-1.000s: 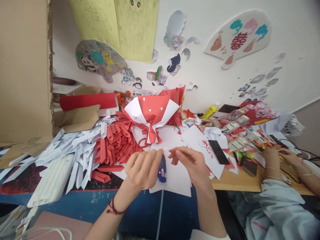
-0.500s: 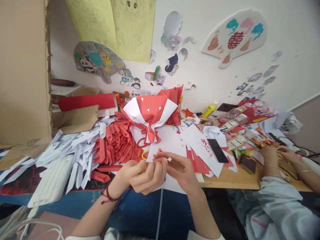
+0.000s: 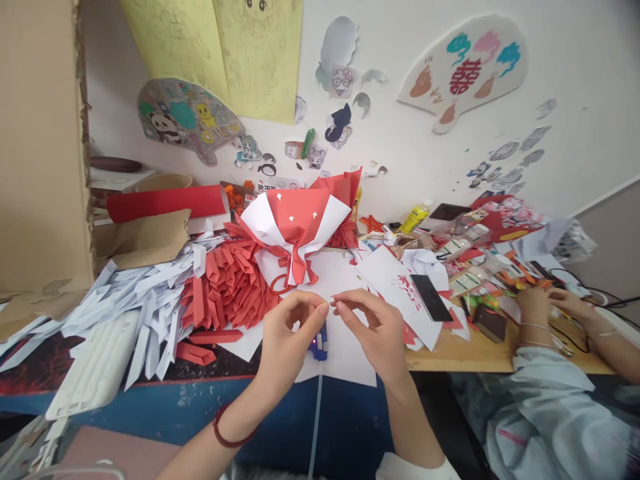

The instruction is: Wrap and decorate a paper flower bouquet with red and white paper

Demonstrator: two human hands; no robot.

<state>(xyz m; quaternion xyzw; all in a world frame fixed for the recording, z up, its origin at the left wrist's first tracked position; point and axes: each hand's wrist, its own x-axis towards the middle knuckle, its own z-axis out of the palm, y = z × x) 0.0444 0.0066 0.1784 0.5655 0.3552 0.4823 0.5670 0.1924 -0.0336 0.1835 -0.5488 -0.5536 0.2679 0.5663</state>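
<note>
A person's two bare hands meet at fingertip level over a cluttered craft desk. On the left hand [image 3: 287, 333], thumb and forefinger curve round to bring their tips close; on the right hand [image 3: 373, 327], thumb and forefinger are drawn nearly together, facing the left hand's tips across a narrow gap. Whether either pair is clamped on a tiny scrap cannot be told — anything there is too small to make out. Beneath the hands, partly hidden by the left one, a blue tool [image 3: 319, 348] with a small red light lies on white paper [image 3: 353, 367]. Just beyond stands a red-and-white paper bouquet wrap [image 3: 300, 230], gathered at its base, with folded red strips [image 3: 225, 287] heaped to its left and folded white strips [image 3: 150, 300] farther left. At the far right are a co-worker's hands [image 3: 535, 310]. Fingertip work this fine seems best done with a light pinch, steady wrists and the tips kept low over the bare paper — and clear of the tool, whose light suggests it is powered.
</note>
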